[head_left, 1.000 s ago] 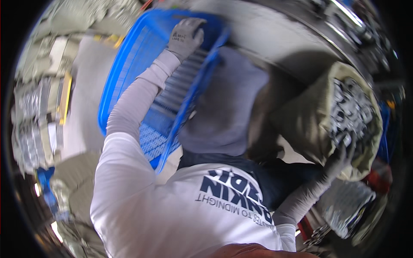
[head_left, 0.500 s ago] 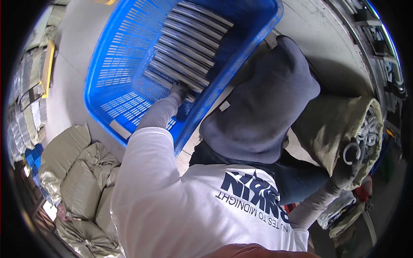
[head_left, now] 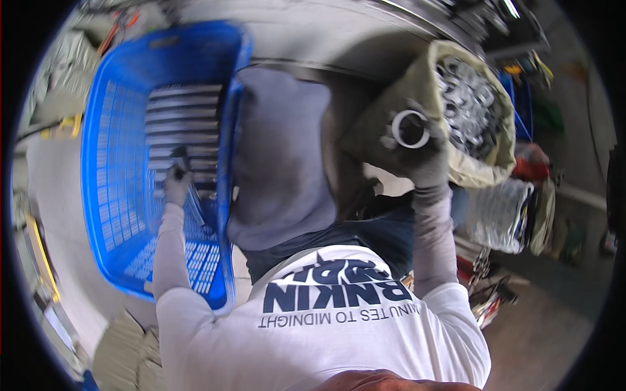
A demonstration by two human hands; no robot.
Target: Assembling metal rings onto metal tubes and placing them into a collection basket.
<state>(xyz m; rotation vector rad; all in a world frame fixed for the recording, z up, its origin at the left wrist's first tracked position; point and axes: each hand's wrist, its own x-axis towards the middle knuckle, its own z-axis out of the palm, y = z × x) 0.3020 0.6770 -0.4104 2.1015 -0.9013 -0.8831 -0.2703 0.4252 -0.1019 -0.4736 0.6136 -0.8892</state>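
Observation:
Inside the blue plastic basket on the left, several shiny metal tubes lie side by side in a row. My gloved left hand is closed over the near end of that row, on what looks like a metal tube tilted across the others; blur hides the exact grip. On the right, my gloved right hand pinches a pale ring upright. Just beyond it leans an olive woven sack, its mouth full of similar loose rings.
A grey padded cloth covers my leg between basket and sack. Full bags stand at the lower left. A clear plastic-wrapped bundle and a red item sit near the sack. A pale wall or panel runs along the back.
The view has turned toward the right, showing more of the sack's mouth. My left hand has lifted a tube askew from the row's near end. The ring stays in my right hand.

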